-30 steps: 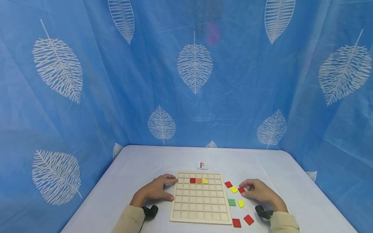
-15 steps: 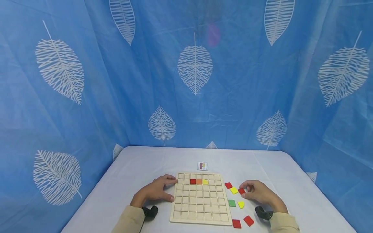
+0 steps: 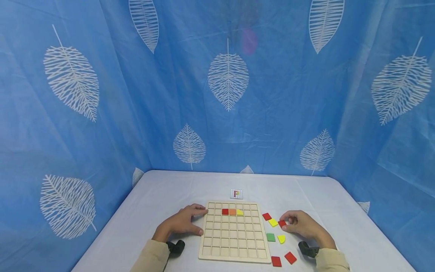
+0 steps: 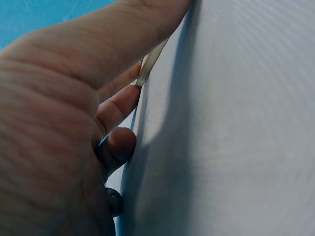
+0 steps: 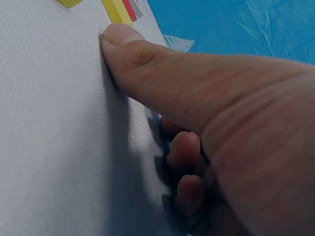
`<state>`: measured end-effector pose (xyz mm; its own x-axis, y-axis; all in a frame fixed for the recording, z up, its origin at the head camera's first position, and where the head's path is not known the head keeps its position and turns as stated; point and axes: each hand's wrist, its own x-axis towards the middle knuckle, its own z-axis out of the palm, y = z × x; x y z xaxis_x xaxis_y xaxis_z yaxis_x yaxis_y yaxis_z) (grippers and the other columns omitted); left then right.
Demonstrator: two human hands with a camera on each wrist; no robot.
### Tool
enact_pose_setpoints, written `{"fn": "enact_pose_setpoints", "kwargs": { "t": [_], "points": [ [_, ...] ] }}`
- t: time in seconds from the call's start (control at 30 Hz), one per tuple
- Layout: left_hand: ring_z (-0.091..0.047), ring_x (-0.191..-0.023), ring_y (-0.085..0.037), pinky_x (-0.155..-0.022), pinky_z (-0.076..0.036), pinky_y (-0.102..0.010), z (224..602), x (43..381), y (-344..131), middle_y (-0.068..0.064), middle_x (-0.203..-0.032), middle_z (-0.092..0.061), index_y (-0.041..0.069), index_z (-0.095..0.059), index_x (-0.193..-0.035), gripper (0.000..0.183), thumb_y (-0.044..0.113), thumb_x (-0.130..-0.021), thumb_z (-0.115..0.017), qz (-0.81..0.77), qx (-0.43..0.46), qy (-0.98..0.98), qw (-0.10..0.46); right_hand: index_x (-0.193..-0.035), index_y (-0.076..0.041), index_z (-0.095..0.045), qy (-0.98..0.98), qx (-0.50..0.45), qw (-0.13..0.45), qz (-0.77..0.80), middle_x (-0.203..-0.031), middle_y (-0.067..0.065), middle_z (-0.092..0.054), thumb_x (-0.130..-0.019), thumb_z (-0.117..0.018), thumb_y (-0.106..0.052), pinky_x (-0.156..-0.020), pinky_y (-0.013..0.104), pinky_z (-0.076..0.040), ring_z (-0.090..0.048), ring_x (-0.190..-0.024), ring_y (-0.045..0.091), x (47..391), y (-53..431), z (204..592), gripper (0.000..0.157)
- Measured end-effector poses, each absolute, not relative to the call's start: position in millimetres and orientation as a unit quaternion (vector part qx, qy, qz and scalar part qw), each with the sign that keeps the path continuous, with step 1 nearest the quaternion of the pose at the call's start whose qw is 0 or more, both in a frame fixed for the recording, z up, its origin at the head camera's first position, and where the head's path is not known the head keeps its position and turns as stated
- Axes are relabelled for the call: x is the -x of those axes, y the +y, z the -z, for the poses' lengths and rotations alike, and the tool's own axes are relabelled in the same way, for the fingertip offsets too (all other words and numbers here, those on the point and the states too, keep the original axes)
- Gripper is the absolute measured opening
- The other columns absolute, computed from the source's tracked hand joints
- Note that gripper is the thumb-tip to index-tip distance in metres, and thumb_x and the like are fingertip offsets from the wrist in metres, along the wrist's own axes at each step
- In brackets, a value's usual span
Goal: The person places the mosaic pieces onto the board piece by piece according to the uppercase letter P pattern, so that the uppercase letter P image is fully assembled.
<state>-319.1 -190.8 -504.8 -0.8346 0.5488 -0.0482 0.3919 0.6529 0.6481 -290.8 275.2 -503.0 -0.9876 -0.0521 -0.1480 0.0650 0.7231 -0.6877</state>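
A square-gridded wooden board (image 3: 228, 241) lies on the table; red (image 3: 225, 212), orange (image 3: 232, 212) and yellow (image 3: 239, 212) tiles sit side by side in one upper row. My left hand (image 3: 181, 222) rests at the board's left edge, thumb and fingers spread along it. In the left wrist view, fingertips (image 4: 123, 103) touch the board's edge. To the right of the board, my right hand (image 3: 302, 224) pinches a red square tile (image 3: 282, 224) at the tabletop. The right wrist view shows the thumb (image 5: 142, 56) low at the cloth, with the tile hidden.
Loose tiles lie right of the board: red (image 3: 266, 216), yellow (image 3: 273, 222), green (image 3: 270, 237), a rounded yellow one (image 3: 281, 238), and two red ones (image 3: 276, 261) nearer the front. A small grid pattern card (image 3: 236, 194) lies beyond the board. Blue leaf-print cloth (image 3: 227, 143) surrounds the table.
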Motion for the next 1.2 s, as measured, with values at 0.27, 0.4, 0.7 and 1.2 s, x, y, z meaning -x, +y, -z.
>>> {"fn": "enact_pose_setpoints", "kwargs": {
  "t": [0.27, 0.4, 0.7, 1.2],
  "points": [
    [-0.039, -0.143, -0.038, -0.114, -0.030, -0.066, 505.5, 317.9, -190.0, -0.007, -0.150, -0.047, 0.023, -0.054, -0.147, 0.084, 0.040, -0.072, -0.089, -0.339, -0.241, 0.901, 0.124, -0.100, -0.018, -0.075, 0.930, 0.007, 0.079, 0.358, -0.082, 0.003, -0.052, -0.076, -0.087, -0.024, -0.066, 0.030, -0.036, -0.047, -0.080, 0.018, 291.1, 276.3, 502.9, 0.027],
    [-0.039, -0.143, -0.037, -0.115, -0.031, -0.066, 505.7, 318.2, -190.2, -0.007, -0.150, -0.047, 0.023, -0.054, -0.147, 0.084, 0.040, -0.073, -0.089, -0.340, -0.242, 0.900, 0.124, -0.102, -0.018, -0.075, 0.928, 0.022, 0.076, 0.364, -0.082, 0.003, -0.053, -0.077, -0.086, -0.026, -0.064, 0.029, -0.036, -0.046, -0.078, 0.017, 291.0, 279.3, 503.0, 0.029],
    [-0.039, -0.143, -0.037, -0.115, -0.031, -0.065, 505.6, 318.8, -190.6, -0.006, -0.150, -0.047, 0.022, -0.053, -0.147, 0.083, 0.039, -0.074, -0.089, -0.339, -0.247, 0.899, 0.126, -0.105, -0.019, -0.075, 0.921, 0.039, 0.080, 0.378, -0.083, 0.003, -0.053, -0.078, -0.085, -0.030, -0.063, 0.028, -0.038, -0.048, -0.080, 0.018, 291.4, 286.3, 504.5, 0.031],
    [-0.038, -0.144, -0.036, -0.116, -0.023, -0.069, 507.0, 319.8, -191.0, -0.006, -0.150, -0.047, 0.022, -0.053, -0.147, 0.085, 0.042, -0.073, -0.088, -0.330, -0.250, 0.902, 0.119, -0.109, -0.017, -0.073, 0.914, 0.087, 0.052, 0.394, -0.087, 0.004, -0.052, -0.082, -0.082, -0.032, -0.065, 0.027, -0.039, -0.048, -0.082, 0.017, 288.2, 294.1, 492.5, 0.032]
  ]
}}
